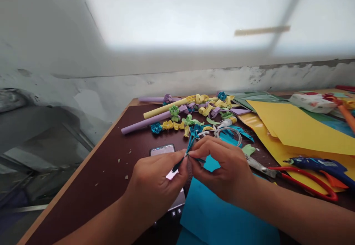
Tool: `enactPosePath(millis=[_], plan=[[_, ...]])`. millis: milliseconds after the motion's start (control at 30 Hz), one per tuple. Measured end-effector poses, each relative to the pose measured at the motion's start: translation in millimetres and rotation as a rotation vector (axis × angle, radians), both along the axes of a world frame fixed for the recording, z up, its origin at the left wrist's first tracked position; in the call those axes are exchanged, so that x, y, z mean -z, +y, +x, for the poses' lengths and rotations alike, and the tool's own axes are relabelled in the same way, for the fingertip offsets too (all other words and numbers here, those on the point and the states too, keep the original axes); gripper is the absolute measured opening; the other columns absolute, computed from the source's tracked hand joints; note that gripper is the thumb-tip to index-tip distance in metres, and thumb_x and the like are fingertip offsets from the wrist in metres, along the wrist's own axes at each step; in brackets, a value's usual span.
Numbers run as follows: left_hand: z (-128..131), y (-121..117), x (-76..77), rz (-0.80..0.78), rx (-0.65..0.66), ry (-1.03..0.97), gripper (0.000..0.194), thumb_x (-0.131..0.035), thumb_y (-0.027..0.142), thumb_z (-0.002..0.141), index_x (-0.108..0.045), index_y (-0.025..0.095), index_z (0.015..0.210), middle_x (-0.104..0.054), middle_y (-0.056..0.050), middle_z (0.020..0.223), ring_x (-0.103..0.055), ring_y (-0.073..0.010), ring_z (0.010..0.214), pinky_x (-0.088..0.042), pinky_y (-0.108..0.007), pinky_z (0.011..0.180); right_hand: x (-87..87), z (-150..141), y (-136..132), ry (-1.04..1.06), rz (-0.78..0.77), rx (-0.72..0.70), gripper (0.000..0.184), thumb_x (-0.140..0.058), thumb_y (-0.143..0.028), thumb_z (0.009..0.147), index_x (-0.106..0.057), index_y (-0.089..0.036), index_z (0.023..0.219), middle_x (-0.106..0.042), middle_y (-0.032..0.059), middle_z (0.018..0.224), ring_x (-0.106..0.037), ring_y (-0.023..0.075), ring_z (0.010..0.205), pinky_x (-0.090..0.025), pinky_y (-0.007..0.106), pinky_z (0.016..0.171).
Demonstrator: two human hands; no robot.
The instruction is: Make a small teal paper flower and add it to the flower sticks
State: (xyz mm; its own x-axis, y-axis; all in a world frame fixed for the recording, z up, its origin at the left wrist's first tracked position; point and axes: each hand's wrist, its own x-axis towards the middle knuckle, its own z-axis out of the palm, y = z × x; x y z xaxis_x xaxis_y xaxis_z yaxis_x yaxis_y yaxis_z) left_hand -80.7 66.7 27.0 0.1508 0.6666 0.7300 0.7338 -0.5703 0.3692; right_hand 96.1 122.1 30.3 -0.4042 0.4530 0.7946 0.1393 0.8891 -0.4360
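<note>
Both hands meet above the table, pinching a small bunch of blue paper strips (190, 144). My left hand (158, 178) grips it from the left between thumb and index finger. On the other side, my right hand (222, 163) has its fingertips closed on the same bunch, close to the left fingertips. The exact pinch point is partly covered by the fingers. Below the hands lie a phone (163, 149) with its screen lit and a sheet of blue paper (222, 211), both partly hidden.
Rolled paper tubes (146, 123) and crumpled paper flowers (174, 112) lie behind the hands. A tape ring (240, 137) and small glue bottle (227, 122) are near them. Right are red-handled scissors (307, 178), a blue glue gun (318, 163) and yellow sheets (305, 126). A wall stands behind.
</note>
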Motion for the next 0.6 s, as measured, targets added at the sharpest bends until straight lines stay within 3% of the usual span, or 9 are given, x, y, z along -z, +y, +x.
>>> enactPosePath(millis=[100,200,333,467,600], plan=[[-2,3,-1.2,-0.001,-0.066,-0.028,0.015,-0.066,0.022,0.092,-0.079,0.026,0.096,-0.081,0.001,0.078,-0.071,-0.0167,0.058,-0.055,-0.026,0.059,-1.1,1,-1,0.0,0.014,-0.007,0.015,-0.069,-0.012,0.088,-0.07,-0.022,0.099,-0.075,0.0054,0.094,-0.071,0.0174,0.084,-0.059,0.03,0.073],[-11,9,-1.7,0.006,-0.081,-0.03,0.02,-0.068,0.022,0.092,-0.079,0.026,0.108,-0.084,-0.001,0.098,-0.079,-0.0212,0.075,-0.06,-0.028,0.072,-5.9,10,6,0.005,0.01,-0.011,0.022,-0.074,-0.019,0.088,-0.072,-0.022,0.109,-0.074,0.007,0.103,-0.071,0.0192,0.094,-0.059,0.033,0.083],[-20,14,-1.7,0.012,0.015,-0.017,0.027,-0.067,0.015,0.093,-0.077,0.026,0.116,-0.082,-0.002,0.113,-0.079,-0.0229,0.098,-0.061,-0.029,0.09,-11.6,23,21,0.131,-0.066,-0.013,0.01,-0.07,-0.022,0.093,-0.071,-0.021,0.103,-0.072,0.0053,0.098,-0.069,0.0182,0.093,-0.057,0.033,0.082],[-22,13,-1.4,0.018,0.087,-0.007,0.032,-0.064,0.009,0.093,-0.076,0.027,0.116,-0.081,-0.002,0.115,-0.079,-0.0215,0.102,-0.061,-0.029,0.094,-12.3,26,24,0.063,-0.108,-0.116,0.004,-0.07,-0.019,0.094,-0.072,-0.021,0.095,-0.074,0.0046,0.091,-0.071,0.0177,0.086,-0.059,0.032,0.076],[-23,11,0.3,0.06,0.106,0.027,0.033,-0.063,0.005,0.092,-0.075,0.025,0.116,-0.08,-0.003,0.117,-0.078,-0.021,0.104,-0.06,-0.029,0.097,-9.0,25,23,-0.033,-0.095,-0.123,0.014,-0.077,-0.02,0.087,-0.073,-0.02,0.101,-0.074,0.006,0.094,-0.071,0.0184,0.085,-0.06,0.033,0.075]])
